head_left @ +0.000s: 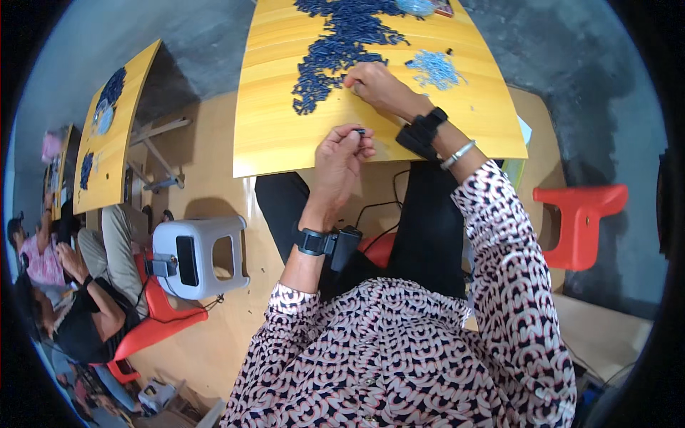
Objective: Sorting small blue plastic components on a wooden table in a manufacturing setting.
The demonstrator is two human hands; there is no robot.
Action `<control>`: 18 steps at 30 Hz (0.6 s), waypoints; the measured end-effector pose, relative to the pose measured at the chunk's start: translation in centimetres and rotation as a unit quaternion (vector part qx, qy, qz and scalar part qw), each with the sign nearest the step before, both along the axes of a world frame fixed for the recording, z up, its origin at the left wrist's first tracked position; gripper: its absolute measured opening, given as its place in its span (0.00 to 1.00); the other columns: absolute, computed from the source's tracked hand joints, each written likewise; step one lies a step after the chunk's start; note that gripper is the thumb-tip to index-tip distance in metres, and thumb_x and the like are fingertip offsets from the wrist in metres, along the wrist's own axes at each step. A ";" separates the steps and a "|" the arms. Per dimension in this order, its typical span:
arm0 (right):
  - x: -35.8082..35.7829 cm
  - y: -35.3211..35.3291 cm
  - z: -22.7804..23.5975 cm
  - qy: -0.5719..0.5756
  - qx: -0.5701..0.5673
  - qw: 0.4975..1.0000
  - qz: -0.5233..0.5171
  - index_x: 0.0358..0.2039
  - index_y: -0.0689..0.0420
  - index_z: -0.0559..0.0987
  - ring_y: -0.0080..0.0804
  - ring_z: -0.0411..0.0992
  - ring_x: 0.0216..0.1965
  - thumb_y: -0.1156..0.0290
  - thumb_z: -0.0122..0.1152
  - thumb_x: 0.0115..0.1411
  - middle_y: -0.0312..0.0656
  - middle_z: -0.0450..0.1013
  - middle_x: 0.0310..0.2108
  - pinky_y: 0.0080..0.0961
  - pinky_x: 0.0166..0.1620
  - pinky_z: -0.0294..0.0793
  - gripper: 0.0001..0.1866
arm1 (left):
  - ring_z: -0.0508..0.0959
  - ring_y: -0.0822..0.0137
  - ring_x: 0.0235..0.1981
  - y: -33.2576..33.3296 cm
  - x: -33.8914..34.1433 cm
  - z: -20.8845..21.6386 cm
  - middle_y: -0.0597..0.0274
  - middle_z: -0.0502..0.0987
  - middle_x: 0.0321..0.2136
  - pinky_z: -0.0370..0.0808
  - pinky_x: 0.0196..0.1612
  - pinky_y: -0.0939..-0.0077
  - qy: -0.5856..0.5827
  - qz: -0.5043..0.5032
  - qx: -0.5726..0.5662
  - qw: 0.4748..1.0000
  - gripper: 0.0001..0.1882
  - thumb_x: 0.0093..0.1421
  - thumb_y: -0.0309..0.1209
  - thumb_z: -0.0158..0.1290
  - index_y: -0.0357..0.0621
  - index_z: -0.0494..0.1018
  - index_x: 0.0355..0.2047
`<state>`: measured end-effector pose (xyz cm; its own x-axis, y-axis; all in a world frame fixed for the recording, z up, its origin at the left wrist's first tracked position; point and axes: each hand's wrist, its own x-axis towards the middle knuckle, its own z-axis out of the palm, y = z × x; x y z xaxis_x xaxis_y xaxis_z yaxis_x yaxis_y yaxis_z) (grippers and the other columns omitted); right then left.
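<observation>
Near the front edge of the yellow wooden table, my left hand is closed, palm up. Between its thumb and fingers it pinches a small dark piece, shaped like a short tube or cap. My right hand reaches farther over the table, back of the hand up, fingers drawn together beside a spread pile of small dark blue pieces. What its fingertips hold, if anything, is too small to make out. Right of that hand lies a smaller heap of light blue pieces.
A clear plastic bag lies at the table's far end. A red stool stands to the right, a grey stool to the left. Other people sit at a second yellow table on the left. Cables hang below my table.
</observation>
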<state>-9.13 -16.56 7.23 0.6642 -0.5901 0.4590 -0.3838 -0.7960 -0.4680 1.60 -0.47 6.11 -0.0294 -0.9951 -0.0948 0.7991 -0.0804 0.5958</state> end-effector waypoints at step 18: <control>1.3 -1.0 -0.6 0.013 0.158 0.986 -0.045 0.27 0.62 0.79 0.43 0.74 0.30 0.79 0.49 0.46 0.51 0.75 0.27 0.31 0.37 0.72 0.10 | 0.76 0.70 0.32 0.2 1.4 -1.3 0.53 0.75 0.36 0.75 0.40 0.77 -0.036 0.021 0.002 0.999 0.08 0.61 0.26 0.45 0.35 0.68 0.38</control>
